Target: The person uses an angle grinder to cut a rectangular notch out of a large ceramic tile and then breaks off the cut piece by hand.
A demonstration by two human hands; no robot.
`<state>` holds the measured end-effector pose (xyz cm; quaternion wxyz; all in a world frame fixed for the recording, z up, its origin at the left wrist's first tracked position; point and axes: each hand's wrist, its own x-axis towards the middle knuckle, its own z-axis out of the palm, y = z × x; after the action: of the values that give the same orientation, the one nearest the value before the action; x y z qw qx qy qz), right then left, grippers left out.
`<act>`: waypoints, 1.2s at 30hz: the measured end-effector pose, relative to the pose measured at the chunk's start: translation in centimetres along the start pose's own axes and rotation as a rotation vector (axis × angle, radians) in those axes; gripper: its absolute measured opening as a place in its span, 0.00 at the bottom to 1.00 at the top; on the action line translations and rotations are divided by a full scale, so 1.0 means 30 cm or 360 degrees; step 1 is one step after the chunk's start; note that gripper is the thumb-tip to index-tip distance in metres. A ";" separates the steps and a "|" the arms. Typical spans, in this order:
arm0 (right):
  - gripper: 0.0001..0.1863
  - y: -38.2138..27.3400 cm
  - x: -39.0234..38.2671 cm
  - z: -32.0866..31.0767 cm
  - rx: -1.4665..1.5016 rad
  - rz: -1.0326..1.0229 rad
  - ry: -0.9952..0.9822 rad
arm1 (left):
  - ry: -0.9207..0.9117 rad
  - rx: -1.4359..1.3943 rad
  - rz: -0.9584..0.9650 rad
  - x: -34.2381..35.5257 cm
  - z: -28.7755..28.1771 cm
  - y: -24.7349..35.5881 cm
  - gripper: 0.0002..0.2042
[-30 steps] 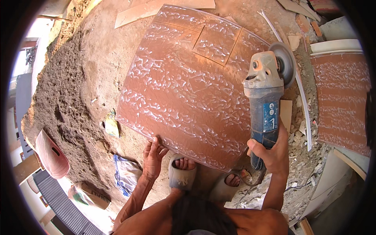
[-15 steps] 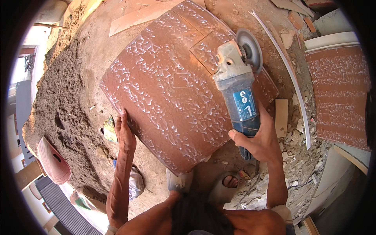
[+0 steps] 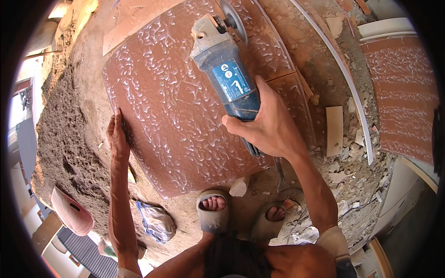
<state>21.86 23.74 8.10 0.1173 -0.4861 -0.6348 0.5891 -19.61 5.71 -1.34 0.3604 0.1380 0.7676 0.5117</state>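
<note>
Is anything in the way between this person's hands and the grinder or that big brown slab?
Nothing visible. The bare right hand wraps directly around the grinder, which is over the brown slab. The bare left hand is right at the slab's left edge, with nothing seen between.

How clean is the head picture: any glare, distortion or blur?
Head view: pale streaks on the brown panel look partly like glare; its edges bow, likely from the fisheye; the far-left background is washed out; the lower-right corner is dim; the angle grinder and right hand look fairly sharp.
</note>
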 end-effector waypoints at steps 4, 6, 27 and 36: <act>0.31 0.012 0.054 0.021 0.0062 -0.0070 0.0065 | 0.0065 0.0067 0.0006 -0.018 -0.011 0.013 0.16; 0.30 0.008 0.075 0.017 0.0041 -0.0085 0.0077 | 0.0092 0.0024 0.0008 -0.026 -0.005 0.020 0.16; 0.30 0.049 0.127 0.032 0.0011 -0.0099 0.0056 | 0.0078 0.0036 0.0033 -0.015 -0.045 -0.008 0.13; 0.31 0.052 0.125 0.038 -0.0021 -0.0075 0.0049 | 0.0075 0.0023 0.0015 -0.038 -0.047 -0.002 0.13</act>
<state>19.91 25.57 4.85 0.1376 -0.4807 -0.6481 0.5744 -19.78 4.07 -0.61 0.3387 0.1321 0.7790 0.5108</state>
